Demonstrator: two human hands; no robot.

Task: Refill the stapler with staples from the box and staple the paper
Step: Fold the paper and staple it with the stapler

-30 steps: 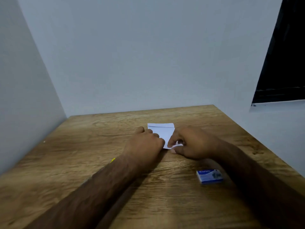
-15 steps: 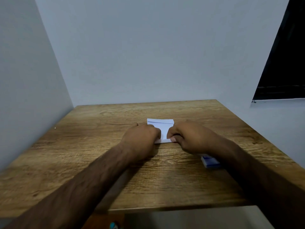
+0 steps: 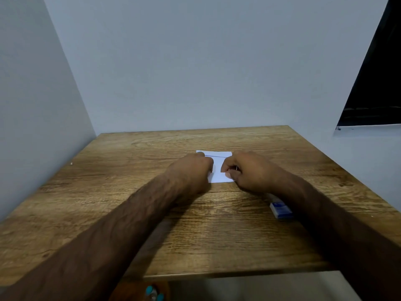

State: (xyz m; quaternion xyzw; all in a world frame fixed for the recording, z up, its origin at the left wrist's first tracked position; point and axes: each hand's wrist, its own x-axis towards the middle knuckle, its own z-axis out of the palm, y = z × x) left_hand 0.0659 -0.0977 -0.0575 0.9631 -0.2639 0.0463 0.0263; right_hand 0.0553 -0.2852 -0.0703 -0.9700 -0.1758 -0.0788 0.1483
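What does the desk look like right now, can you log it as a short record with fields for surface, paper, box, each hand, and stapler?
surface: brown wood-grain table
paper: small white folded sheet, flat on the table, between the two hands
box: small blue and white staple box, near side of the paper, partly hidden under the right forearm
left hand: left hand curled, resting on the paper's left edge
right hand: right hand on the paper's right edge, grip pinched on something thin and small, identity unclear
stapler: not visible
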